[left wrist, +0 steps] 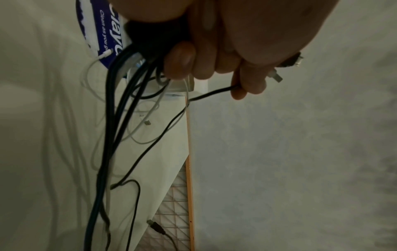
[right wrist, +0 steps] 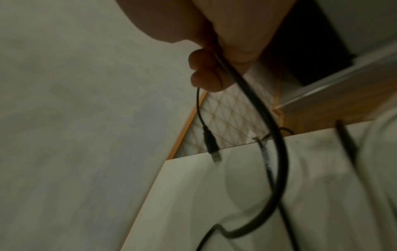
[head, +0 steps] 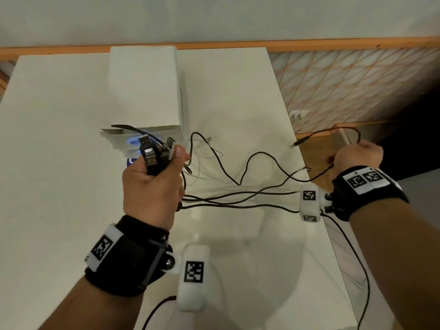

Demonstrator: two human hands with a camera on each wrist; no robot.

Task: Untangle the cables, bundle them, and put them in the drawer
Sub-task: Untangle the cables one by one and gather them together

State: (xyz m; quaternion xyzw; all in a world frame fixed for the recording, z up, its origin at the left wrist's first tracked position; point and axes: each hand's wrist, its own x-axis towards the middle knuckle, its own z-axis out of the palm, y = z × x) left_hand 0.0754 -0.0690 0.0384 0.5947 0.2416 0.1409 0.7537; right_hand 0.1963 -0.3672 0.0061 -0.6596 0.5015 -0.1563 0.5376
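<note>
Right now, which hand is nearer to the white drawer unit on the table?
Left. The left hand, gripping a bunch of cable plugs, is just in front of the drawer unit. The right hand holds a black cable out past the table's right edge.

Several thin black rubber-coated cables (head: 238,201) trail over the plain white flat tabletop (head: 59,139), and thin white cables (head: 204,148) lie among them, pale enough to nearly vanish against it. Black-bodied USB plugs with silver metal tips (head: 150,156) stand beside the white boxy drawer unit (head: 142,91), whose front shows a blue-lit ring; a dark blue label with white lettering (left wrist: 101,42) lies just in front of that unit. Right of the unit, the floor (head: 357,79) shows what seems an orange diamond grid on white. Black fabric wrist straps (head: 128,256) carry white tags with black square-code patterns
</note>
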